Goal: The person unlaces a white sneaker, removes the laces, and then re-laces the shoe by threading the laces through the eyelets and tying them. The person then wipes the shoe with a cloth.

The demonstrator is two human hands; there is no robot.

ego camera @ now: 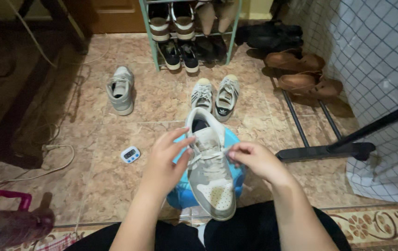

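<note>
Blue stool [186, 195] mostly hidden under the grey-and-white sneaker [210, 174] resting on it, toe toward the near edge of the tiled floor [115, 172]. Lace ends hard to make out. Left hand [168, 155] half open, fingertips touching the sneaker's left collar and upper eyelets. Right hand [254, 160] pinched shut on the white lace [217, 153] at the sneaker's right side. Small blue-and-white timer [130, 154] on the floor just left of the stool. Pink bottle [3, 223] cut off at the lower left corner.

Just one head-worn view — looks steeply down, close over the lap, facing a green metal shoe rack [150, 42] across the tiled floor [115, 162].
</note>
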